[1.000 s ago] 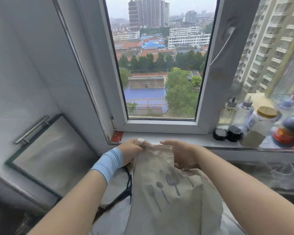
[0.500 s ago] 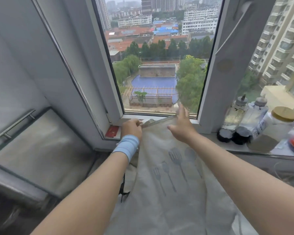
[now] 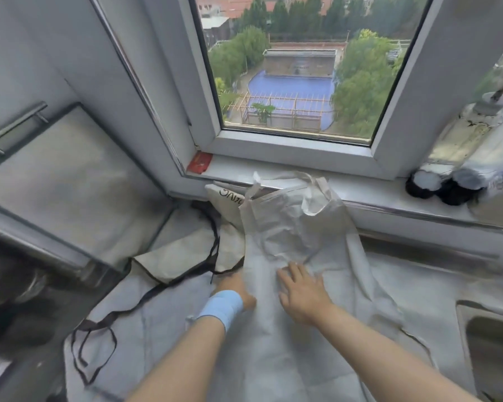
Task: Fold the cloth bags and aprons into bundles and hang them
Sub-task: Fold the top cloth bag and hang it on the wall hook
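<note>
1. Bag (image 3: 296,227) lies crumpled on the bench (image 3: 436,265), top against the sill (image 3: 375,195): flatten it before folding.
2. Right hand (image 3: 302,294) lies spread on it; sweep creases sillward.
3. Left hand (image 3: 238,288) meets its left edge, fingers hidden, grip unclear; pin there.

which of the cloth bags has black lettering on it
The small bag by the sill, left of the plain bag under the right hand, which shows no print.
</note>
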Available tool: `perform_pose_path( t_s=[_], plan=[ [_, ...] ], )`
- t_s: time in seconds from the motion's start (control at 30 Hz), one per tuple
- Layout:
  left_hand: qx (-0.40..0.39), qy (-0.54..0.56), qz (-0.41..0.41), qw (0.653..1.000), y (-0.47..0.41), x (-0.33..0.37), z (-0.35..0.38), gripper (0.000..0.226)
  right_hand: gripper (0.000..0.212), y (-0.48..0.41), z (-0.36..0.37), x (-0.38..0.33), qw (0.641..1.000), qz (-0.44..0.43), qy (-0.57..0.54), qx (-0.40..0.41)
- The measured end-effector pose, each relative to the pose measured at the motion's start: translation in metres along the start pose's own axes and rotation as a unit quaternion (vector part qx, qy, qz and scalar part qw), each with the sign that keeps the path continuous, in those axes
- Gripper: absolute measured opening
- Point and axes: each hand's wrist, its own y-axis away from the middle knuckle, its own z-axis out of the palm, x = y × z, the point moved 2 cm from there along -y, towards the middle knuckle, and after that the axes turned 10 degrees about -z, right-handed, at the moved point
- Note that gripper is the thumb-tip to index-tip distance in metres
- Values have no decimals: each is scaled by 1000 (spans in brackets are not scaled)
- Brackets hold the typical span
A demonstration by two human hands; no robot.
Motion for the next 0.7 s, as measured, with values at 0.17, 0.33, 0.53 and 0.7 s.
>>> perform_pose_path(
  t_s=[0.17, 0.33, 0.53, 0.7],
  plan=[
    [-3, -36, -45, 998, -18, -5, 16, 35, 72, -6, 26, 17, 998, -3, 20, -56],
    [170, 118, -12, 978, -35, 2, -25, 27, 77, -30, 11, 15, 999, 4, 37, 12],
    [203, 130, 141, 960, -12, -2, -10, 39, 79, -18, 20, -18, 986, -60, 91, 124],
    [113, -128, 193, 966, 19, -34, 63, 73, 79, 9, 67, -26, 997, -56, 28, 34]
  ],
)
